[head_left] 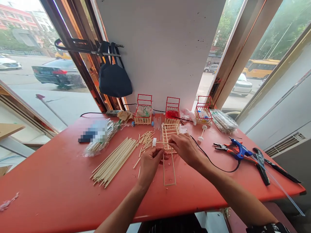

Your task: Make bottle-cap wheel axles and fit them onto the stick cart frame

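My right hand (183, 145) is closed on a thin wooden stick (160, 142) that has a white wheel (154, 141) on its left end. My left hand (152, 158) is just below the wheel, thumb and fingertips pinched together; what they hold, if anything, is too small to make out. Behind and under the hands is a frame of glued wooden sticks (167, 127), partly hidden by my right hand. A long rectangle of sticks (169, 185) extends from it toward me on the red table (73, 174).
Long sticks (114, 161) and short cut pieces (145, 139) lie left. Right are a wheel pair on an axle (202, 132), pliers (221, 146) and a corded blue glue gun (240, 149). Red-topped stick carts (143, 111) line the wall; bagged sticks (223, 121) lie back right.
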Available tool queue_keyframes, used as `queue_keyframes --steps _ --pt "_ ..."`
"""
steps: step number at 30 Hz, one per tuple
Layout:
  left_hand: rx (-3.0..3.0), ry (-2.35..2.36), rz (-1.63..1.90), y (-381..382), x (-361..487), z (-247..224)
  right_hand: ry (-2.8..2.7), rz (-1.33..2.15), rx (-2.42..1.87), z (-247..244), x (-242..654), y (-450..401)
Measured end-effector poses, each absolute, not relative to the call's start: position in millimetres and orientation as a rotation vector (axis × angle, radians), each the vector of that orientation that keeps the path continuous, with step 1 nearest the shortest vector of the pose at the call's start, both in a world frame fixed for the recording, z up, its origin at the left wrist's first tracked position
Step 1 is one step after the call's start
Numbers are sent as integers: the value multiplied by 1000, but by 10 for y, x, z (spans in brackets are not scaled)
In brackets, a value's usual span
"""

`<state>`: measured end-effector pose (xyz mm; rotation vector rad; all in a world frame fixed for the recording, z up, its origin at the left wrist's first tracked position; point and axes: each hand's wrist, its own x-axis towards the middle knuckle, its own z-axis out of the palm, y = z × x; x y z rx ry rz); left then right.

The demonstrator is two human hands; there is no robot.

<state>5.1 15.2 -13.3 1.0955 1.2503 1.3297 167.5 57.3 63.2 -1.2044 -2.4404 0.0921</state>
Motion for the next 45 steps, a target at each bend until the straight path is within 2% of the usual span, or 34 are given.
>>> queue_keyframes --steps 19,45 --pt "1045 1242 1240 134 120 -164 -2402 53 -1212 389 1804 556" --pt "979 1159 1235 128 113 -206 -2416 21 -1150 350 1829 556"
